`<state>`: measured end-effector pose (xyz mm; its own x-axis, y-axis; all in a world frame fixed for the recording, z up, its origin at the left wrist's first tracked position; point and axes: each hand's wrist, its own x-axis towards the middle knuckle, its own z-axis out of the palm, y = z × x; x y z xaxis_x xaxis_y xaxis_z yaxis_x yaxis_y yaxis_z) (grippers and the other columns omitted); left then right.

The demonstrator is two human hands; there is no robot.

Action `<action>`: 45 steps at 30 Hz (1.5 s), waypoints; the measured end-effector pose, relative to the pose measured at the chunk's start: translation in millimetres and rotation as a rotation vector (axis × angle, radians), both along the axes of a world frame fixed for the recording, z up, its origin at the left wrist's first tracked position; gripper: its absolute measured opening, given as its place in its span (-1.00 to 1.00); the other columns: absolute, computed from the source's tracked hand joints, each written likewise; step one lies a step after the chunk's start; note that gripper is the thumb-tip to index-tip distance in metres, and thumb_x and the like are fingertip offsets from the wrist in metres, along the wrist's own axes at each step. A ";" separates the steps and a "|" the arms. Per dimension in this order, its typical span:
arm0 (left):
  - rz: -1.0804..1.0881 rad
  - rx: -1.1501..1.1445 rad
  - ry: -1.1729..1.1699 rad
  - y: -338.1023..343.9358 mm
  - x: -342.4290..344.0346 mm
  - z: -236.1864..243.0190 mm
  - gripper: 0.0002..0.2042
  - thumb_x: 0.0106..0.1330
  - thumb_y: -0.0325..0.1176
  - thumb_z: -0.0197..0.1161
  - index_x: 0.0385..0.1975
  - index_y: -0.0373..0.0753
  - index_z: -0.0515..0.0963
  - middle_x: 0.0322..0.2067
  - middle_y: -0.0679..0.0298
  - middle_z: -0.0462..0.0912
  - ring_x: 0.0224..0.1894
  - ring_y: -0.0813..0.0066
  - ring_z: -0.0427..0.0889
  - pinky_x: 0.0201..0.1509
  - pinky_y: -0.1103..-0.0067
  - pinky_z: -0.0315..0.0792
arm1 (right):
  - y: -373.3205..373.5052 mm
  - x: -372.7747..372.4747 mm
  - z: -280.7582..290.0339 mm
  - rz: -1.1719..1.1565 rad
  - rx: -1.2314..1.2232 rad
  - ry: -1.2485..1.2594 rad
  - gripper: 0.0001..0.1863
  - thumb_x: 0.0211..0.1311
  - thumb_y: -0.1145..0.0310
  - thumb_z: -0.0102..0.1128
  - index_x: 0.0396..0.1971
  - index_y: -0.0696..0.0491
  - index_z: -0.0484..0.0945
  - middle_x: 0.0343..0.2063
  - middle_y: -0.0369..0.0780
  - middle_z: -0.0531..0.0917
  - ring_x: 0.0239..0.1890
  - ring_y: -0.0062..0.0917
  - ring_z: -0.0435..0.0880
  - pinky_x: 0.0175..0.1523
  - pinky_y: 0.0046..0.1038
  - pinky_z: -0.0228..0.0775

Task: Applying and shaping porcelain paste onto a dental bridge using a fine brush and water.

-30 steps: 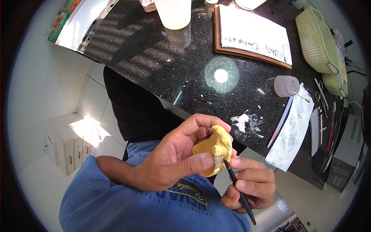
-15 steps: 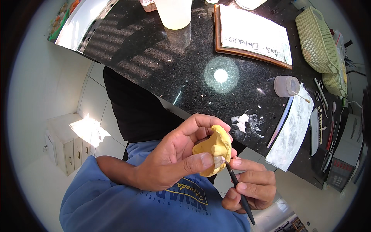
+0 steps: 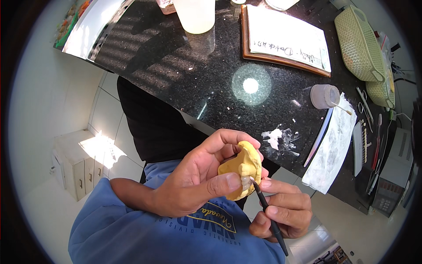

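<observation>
Below the black counter [image 3: 184, 83] edge, the left hand [image 3: 193, 185] fingers grip a yellow dental cast [image 3: 244, 167] while the right hand [image 3: 283, 211] fingers pinch a thin black tool [image 3: 269, 218] at its white patch, so this looks like fine detailing calling for small, steady strokes.

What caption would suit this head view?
Left hand holds a yellow cast; right hand applies a thin black tool.

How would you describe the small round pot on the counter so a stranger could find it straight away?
Start from the black stone counter and move to its right side, beside the white paper towel. There stands a small translucent round pot with a thin stick leaning out, unlike the taller pale cup at the far edge.
</observation>
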<state>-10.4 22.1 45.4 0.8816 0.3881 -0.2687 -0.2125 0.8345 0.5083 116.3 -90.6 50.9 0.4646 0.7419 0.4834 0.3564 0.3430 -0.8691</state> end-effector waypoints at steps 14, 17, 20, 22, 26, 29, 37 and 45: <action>-0.006 0.004 0.034 0.6 -2.9 1.2 -0.53 0.30 -0.32 0.16 0.13 -0.29 0.16 0.00 0.09 0.31 0.10 0.34 0.46 0.22 0.40 0.33 | 0.7 -1.2 -0.6 0.008 0.016 0.033 -0.77 -0.09 0.60 0.40 -0.40 0.18 0.53 -0.53 -0.16 0.54 -0.36 -0.19 0.71 -0.30 -0.41 0.68; -0.012 0.000 0.033 2.3 -1.8 2.5 -0.53 0.30 -0.32 0.16 0.12 -0.30 0.16 0.00 0.09 0.31 0.10 0.34 0.46 0.22 0.40 0.33 | 1.5 -0.2 5.5 0.016 -0.029 0.017 -0.77 -0.10 0.61 0.39 -0.41 0.18 0.53 -0.53 -0.16 0.54 -0.37 -0.18 0.71 -0.30 -0.38 0.68; -0.004 0.011 0.043 1.4 -3.4 3.6 -0.53 0.29 -0.33 0.15 0.13 -0.31 0.17 0.00 0.09 0.32 0.09 0.34 0.46 0.22 0.40 0.34 | 0.8 2.7 0.3 0.057 0.016 0.047 -0.77 -0.10 0.62 0.38 -0.41 0.19 0.52 -0.53 -0.15 0.55 -0.38 -0.17 0.71 -0.29 -0.35 0.68; -0.024 0.035 0.059 3.0 -2.6 5.4 -0.53 0.29 -0.33 0.15 0.13 -0.32 0.17 0.00 0.09 0.32 0.09 0.35 0.46 0.22 0.40 0.34 | -0.1 4.0 0.4 0.065 0.018 0.068 -0.76 -0.11 0.62 0.38 -0.41 0.20 0.52 -0.53 -0.14 0.55 -0.38 -0.16 0.71 -0.28 -0.34 0.68; -0.024 0.035 0.051 3.6 -2.7 5.3 -0.53 0.29 -0.32 0.15 0.12 -0.33 0.18 0.00 0.09 0.33 0.09 0.36 0.46 0.22 0.40 0.34 | -2.6 6.8 1.9 0.108 -0.008 0.090 -0.75 -0.13 0.63 0.39 -0.41 0.21 0.50 -0.53 -0.13 0.55 -0.39 -0.13 0.71 -0.27 -0.31 0.67; -0.026 0.035 0.055 3.7 -2.6 6.2 -0.52 0.29 -0.32 0.16 0.13 -0.34 0.18 0.00 0.10 0.34 0.09 0.36 0.46 0.22 0.39 0.34 | -2.1 6.1 2.8 0.102 -0.014 0.082 -0.74 -0.13 0.63 0.39 -0.41 0.21 0.50 -0.54 -0.12 0.55 -0.39 -0.13 0.71 -0.27 -0.30 0.67; -0.038 0.017 0.062 4.1 -3.0 7.6 -0.48 0.28 -0.32 0.17 0.17 -0.35 0.17 0.01 0.11 0.35 0.10 0.36 0.46 0.22 0.40 0.34 | -3.1 4.5 1.8 0.088 0.003 0.089 -0.76 -0.12 0.62 0.39 -0.43 0.21 0.50 -0.54 -0.12 0.55 -0.39 -0.13 0.71 -0.30 -0.33 0.68; -0.038 0.016 0.054 4.5 -3.3 7.0 -0.49 0.28 -0.35 0.16 0.17 -0.35 0.16 0.01 0.11 0.35 0.10 0.36 0.45 0.22 0.41 0.34 | -3.2 6.5 3.9 0.102 -0.020 0.084 -0.76 -0.12 0.63 0.38 -0.43 0.21 0.50 -0.55 -0.13 0.55 -0.38 -0.13 0.71 -0.28 -0.32 0.68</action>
<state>-13.6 26.6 52.3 0.8803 0.3589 -0.3102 -0.1524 0.8333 0.5315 122.8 -93.8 54.8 0.4241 0.7967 0.4306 0.2464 0.3560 -0.9014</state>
